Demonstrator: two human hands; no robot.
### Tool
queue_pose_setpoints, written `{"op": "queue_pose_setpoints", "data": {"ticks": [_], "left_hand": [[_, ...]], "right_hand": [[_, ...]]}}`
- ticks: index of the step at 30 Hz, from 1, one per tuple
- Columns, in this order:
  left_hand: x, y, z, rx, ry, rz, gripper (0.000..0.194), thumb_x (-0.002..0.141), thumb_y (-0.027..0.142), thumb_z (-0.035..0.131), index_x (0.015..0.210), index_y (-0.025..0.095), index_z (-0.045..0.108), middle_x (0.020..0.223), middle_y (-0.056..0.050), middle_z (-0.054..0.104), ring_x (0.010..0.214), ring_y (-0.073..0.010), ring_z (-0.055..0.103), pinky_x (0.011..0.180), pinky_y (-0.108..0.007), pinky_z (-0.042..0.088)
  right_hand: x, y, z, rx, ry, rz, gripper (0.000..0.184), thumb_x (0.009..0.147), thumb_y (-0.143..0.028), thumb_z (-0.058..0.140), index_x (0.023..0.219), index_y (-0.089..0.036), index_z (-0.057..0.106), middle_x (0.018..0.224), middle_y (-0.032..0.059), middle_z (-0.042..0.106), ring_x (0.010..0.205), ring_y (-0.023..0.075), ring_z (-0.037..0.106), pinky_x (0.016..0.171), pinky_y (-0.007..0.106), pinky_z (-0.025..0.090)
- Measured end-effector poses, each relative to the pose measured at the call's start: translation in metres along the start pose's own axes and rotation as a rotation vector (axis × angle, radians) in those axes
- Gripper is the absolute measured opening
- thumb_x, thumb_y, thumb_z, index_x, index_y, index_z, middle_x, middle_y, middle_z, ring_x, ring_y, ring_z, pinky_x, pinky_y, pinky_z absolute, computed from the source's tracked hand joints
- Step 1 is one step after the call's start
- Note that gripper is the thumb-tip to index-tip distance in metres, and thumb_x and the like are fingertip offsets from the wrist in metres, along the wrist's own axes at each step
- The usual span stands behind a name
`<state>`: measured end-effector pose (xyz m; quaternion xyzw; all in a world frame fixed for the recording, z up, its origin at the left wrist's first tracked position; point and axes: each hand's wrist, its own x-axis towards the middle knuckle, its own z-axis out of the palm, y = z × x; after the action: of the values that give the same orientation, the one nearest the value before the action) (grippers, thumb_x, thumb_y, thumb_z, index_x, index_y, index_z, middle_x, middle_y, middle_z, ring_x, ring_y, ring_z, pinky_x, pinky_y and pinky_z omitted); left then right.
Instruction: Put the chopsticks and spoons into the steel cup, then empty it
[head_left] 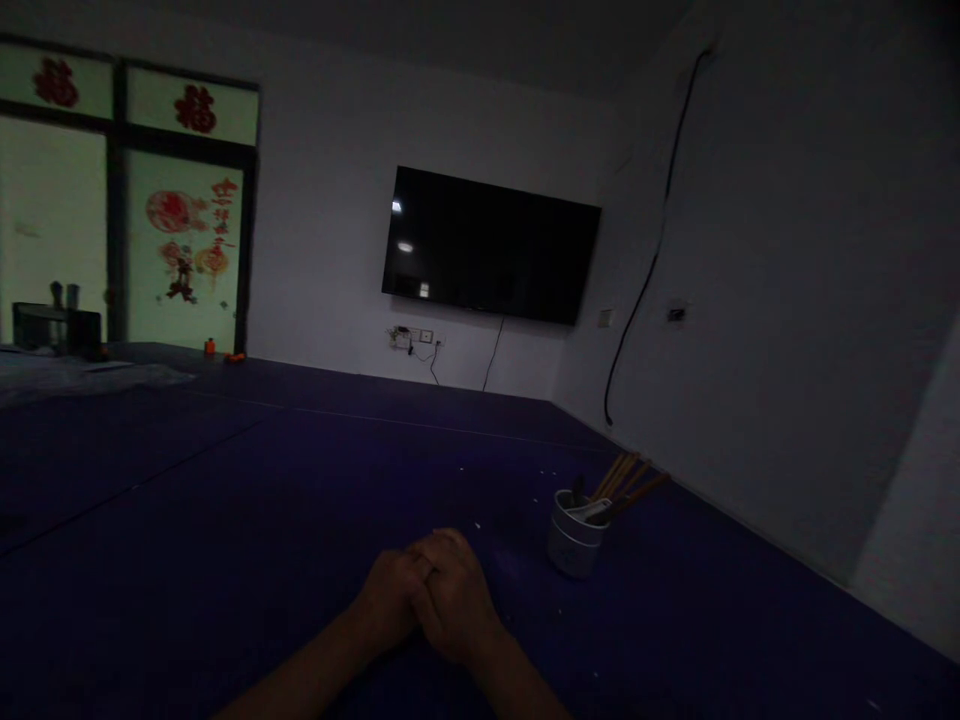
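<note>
My left hand (389, 594) and my right hand (457, 603) are clasped together on the dark blue tabletop (300, 510), low in the middle of the head view. The fingers of both are closed, and the right hand's fingers fold over the left. No object shows in either hand. To the right of them, apart from both, stands a grey cup (574, 545). It holds a white-handled utensil (591, 510), a dark-tipped item and several wooden sticks (619, 477) that lean to the right.
Small white specks dot the tabletop. Clear plastic sheeting (90, 378), a dark holder (56, 325) and small orange items (210, 346) lie at the far left. A dark television (491, 245) hangs on the far wall. A black cable (651, 275) runs down the right wall.
</note>
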<state>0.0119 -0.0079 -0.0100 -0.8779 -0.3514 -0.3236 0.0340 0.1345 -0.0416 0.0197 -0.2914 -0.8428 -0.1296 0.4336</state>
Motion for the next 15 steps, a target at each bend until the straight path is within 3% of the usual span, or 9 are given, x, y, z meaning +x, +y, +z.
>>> {"op": "queue_pose_setpoints", "data": {"ticks": [3, 8, 12, 15], "left_hand": [[0.001, -0.001, -0.005, 0.052, -0.006, -0.060, 0.021, 0.077, 0.019, 0.050, 0.091, 0.018, 0.066, 0.075, -0.004, 0.070, 0.068, -0.0192, 0.066, 0.062, -0.027, 0.051], [0.006, -0.006, -0.012, 0.091, 0.121, -0.152, 0.035, 0.089, 0.034, 0.038, 0.077, 0.018, 0.067, 0.105, -0.008, 0.067, 0.076, -0.0164, 0.067, 0.067, -0.026, 0.053], [0.009, -0.011, -0.014, 0.077, 0.263, -0.179, 0.039, 0.091, 0.029, 0.030, 0.085, 0.017, 0.067, 0.090, -0.008, 0.069, 0.080, -0.0181, 0.066, 0.071, -0.029, 0.054], [0.009, -0.012, -0.014, 0.086, 0.339, -0.135, 0.035, 0.086, 0.018, 0.031, 0.093, 0.016, 0.065, 0.083, -0.007, 0.069, 0.075, -0.0160, 0.065, 0.069, -0.027, 0.054]], "right_hand": [[-0.001, 0.005, 0.001, -0.088, 0.016, 0.022, 0.039, 0.095, -0.033, 0.030, 0.084, -0.018, 0.064, 0.084, 0.0073, 0.067, 0.083, 0.0173, 0.060, 0.083, 0.035, 0.046], [-0.003, 0.024, -0.006, -0.348, 0.189, 0.204, 0.040, 0.095, -0.029, 0.034, 0.076, -0.017, 0.068, 0.088, 0.0084, 0.069, 0.083, 0.0168, 0.064, 0.077, 0.029, 0.048], [-0.003, 0.043, -0.026, -0.649, 0.258, 0.556, 0.037, 0.093, -0.031, 0.037, 0.084, -0.019, 0.070, 0.108, 0.0082, 0.067, 0.077, 0.0169, 0.066, 0.064, 0.025, 0.048], [-0.006, 0.058, -0.049, -0.848, 0.118, 0.846, 0.031, 0.091, -0.027, 0.040, 0.105, -0.021, 0.067, 0.127, 0.0108, 0.056, 0.070, 0.0178, 0.067, 0.055, 0.027, 0.047]]}}
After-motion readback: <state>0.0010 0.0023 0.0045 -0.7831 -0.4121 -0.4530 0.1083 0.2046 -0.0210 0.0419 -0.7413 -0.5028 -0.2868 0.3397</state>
